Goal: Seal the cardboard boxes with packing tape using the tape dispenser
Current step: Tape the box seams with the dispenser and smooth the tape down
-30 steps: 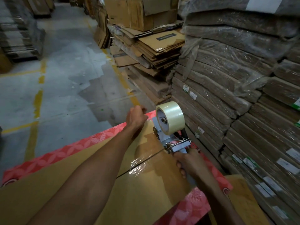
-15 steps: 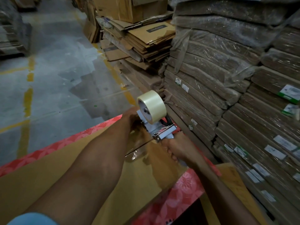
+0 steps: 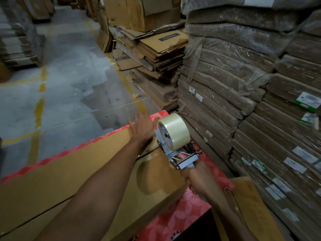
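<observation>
A large flat brown cardboard box (image 3: 73, 171) with red flowered edges lies in front of me, its centre seam running toward the far end. My right hand (image 3: 198, 180) grips the handle of a grey tape dispenser (image 3: 175, 150) that carries a roll of clear tape (image 3: 174, 130), set on the seam near the box's far end. Glossy tape shows on the seam beside the dispenser. My left hand (image 3: 142, 125) lies flat with spread fingers on the box's far edge, just left of the roll.
Wrapped stacks of flattened cartons (image 3: 243, 84) rise close on the right. A loose pile of flattened boxes (image 3: 156, 49) stands beyond the box. Grey concrete floor (image 3: 60, 93) with yellow lines stretches to the left. Another brown carton (image 3: 246, 206) sits at the lower right.
My left hand has opened from a curled fist into a flat, spread palm on the box's far edge. The dispenser has stayed near the far end of the seam.
</observation>
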### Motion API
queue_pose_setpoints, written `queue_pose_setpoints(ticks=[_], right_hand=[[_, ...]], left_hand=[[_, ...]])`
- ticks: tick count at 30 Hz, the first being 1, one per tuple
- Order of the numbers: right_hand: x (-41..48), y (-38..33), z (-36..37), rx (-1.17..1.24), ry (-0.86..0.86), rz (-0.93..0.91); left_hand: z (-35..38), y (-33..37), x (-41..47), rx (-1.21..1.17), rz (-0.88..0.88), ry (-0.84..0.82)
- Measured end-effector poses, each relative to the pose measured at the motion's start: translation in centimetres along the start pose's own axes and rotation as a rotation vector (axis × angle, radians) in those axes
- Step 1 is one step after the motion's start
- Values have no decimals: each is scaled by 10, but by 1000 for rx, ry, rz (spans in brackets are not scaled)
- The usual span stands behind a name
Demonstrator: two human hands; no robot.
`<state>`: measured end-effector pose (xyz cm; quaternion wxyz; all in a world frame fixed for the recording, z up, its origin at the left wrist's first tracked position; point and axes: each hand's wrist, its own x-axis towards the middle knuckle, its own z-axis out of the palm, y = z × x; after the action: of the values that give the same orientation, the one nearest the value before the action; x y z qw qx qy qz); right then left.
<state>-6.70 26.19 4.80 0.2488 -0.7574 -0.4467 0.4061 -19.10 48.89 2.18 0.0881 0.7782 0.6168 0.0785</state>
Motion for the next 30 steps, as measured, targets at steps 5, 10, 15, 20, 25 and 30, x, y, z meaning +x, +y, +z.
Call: queue_pose_setpoints(ticks=[5,10,15,20,25,30], right_hand=[[-1,-4,2,126,62,-5],[-5,-4,-3,170,58,27],[-37,21,-14,193,49,122],[-54,45,-13,119,17,128],[-45,43,-8,221,60,178],[-43,49,-10,274,76,179]], left_hand=[[9,-15,-28,89,154,-115],[3,-3,-30,86,112,-120],[9,1,-27,47,37,-108],[7,14,-45,49,46,-78],[17,24,-88,115,185,-165],[13,28,-90,78,147,-135]])
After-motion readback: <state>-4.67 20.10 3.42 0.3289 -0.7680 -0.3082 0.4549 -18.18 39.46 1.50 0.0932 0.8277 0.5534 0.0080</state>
